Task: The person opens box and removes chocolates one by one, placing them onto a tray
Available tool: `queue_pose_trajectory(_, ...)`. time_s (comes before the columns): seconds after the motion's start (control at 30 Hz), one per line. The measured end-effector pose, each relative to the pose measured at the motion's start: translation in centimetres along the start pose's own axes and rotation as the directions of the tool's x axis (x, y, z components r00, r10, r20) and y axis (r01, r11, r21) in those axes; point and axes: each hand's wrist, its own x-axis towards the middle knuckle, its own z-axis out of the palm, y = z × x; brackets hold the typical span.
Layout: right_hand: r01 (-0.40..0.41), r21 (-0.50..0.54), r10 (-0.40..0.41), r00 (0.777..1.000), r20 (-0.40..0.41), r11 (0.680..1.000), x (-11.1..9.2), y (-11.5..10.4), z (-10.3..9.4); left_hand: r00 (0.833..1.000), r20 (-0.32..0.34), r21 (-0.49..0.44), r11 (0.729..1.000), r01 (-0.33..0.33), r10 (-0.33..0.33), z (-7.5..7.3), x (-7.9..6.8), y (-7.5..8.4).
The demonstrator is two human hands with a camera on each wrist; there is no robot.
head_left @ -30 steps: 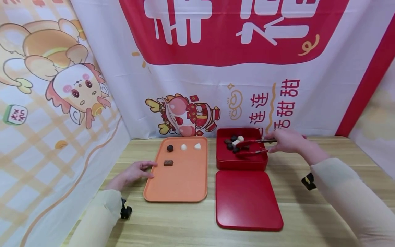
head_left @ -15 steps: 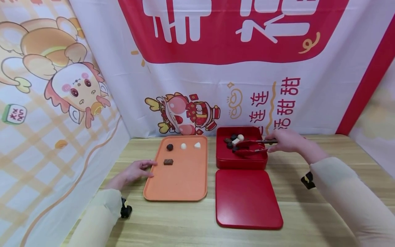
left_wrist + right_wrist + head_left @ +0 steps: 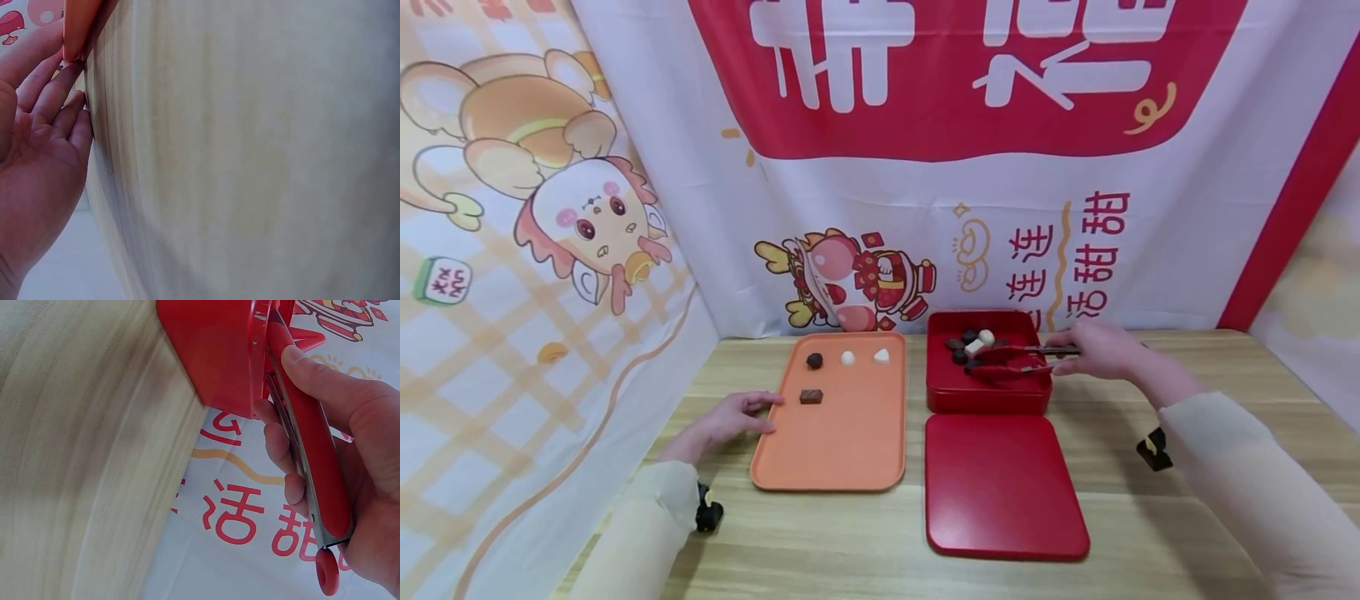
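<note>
the right hand [image 3: 1101,348] is wrapped round a pair of red-handled tongs [image 3: 312,444], thumb along one arm and fingers curled under the other. the tongs' red arms stand apart and reach over the right wall into a red box [image 3: 987,402]; their tips are down among the sweets there, and i cannot tell whether they grip one. in the box, a white block [image 3: 974,347] and a white ball [image 3: 986,337] lie with several dark pieces [image 3: 960,357], bunched toward the left and far side.

the left hand [image 3: 739,415] is loosely spread, fingers fairly straight, its thumb and fingertips at the left rim of an orange tray [image 3: 835,450]. along the tray's far end sit, from left to right, a dark ball [image 3: 815,361], a white round piece [image 3: 847,357] and a white pointed piece [image 3: 882,356]; a brown block [image 3: 810,397] lies on the near side of the dark ball, apart from it.

farther out, a flat red lid [image 3: 1006,487] lies just in front of the box, to the right of the tray. all of this is on a pale wooden desk [image 3: 865,542], with a printed white and red cloth [image 3: 850,192] hanging behind.
</note>
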Motion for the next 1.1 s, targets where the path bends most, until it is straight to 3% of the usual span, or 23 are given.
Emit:
queue_pose_trajectory(0.5,-0.032,0.072,0.040,0.993,-0.113,0.997,-1.3,-0.3,-1.1,1.000,0.001,-0.030,1.000,-0.005,0.005,-0.2,0.1,-0.4)
queue_pose_trajectory(0.87,-0.028,0.013,0.030,0.989,-0.143,1.000,-1.1,-3.5,-2.5,1.000,0.001,-0.008,1.000,0.012,-0.012,-0.1,0.1,-0.7)
queue_pose_trajectory(1.1,0.002,-0.007,-0.003,0.991,-0.137,1.000,-0.7,-5.3,-2.3,1.000,0.001,-0.016,1.000,0.018,-0.018,-0.1,0.3,-0.5)
